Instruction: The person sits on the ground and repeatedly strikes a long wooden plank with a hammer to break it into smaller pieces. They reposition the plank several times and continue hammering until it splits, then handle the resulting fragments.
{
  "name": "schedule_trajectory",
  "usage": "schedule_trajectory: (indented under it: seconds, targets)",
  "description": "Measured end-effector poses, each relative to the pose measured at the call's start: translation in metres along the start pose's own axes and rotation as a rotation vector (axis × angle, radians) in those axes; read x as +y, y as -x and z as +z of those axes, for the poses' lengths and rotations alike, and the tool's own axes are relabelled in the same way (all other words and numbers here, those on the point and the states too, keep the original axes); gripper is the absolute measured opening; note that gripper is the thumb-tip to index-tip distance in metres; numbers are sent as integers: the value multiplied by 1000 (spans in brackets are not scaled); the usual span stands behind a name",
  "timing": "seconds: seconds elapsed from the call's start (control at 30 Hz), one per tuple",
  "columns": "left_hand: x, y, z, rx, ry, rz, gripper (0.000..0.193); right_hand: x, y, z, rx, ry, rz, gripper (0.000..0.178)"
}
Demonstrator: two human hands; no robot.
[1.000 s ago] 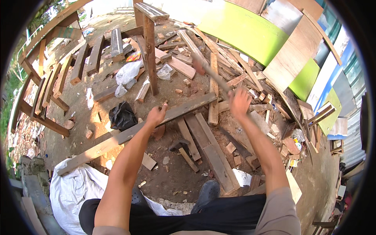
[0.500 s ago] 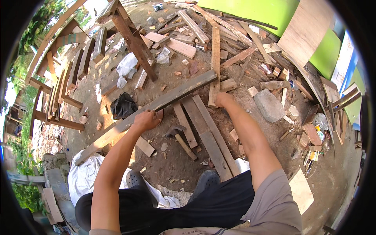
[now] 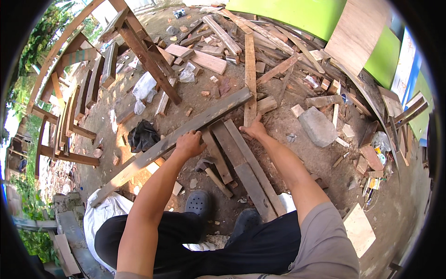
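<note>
A long weathered wooden beam [image 3: 172,142] lies slantwise from the white sack at lower left up toward the middle. My left hand [image 3: 190,144] is closed over its near edge, about midway along. To the right, my right hand [image 3: 254,129] grips the near end of a narrow upright-lying plank [image 3: 250,74], thumb on one side. The beam's far end meets this plank. Between my arms, a hammer [image 3: 217,181] rests on the ground, its head partly behind my left wrist. Beside it lie a short board [image 3: 217,156] and two longer boards [image 3: 253,179] side by side.
A wooden frame [image 3: 148,60] stands at upper left. Scrap wood [image 3: 274,51] is heaped at the back, before a green panel [image 3: 297,16]. A concrete block [image 3: 318,126] sits at right, a black plastic bag [image 3: 143,136] left, my clogs [image 3: 199,203] below.
My left hand has moved right along the beam. My left foot has shifted right and forward, off the white sack. My right hand stays at the plank's end, its thumb now more raised.
</note>
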State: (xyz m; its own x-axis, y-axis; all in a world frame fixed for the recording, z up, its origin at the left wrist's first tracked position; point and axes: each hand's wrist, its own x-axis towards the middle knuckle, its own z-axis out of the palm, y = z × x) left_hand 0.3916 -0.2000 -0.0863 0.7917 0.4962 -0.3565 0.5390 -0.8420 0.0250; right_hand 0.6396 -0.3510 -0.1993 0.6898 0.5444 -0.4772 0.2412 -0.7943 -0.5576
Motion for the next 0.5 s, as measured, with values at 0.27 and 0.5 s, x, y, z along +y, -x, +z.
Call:
schedule_trajectory:
  seconds: [0.27,0.5]
  targets:
    - [-36,-32,9,104,52,-202,84,18,28,-33,132,16,95,136]
    - [-29,-58,20,-88,159,-216,100,111,45,-132,505,283,-99,86]
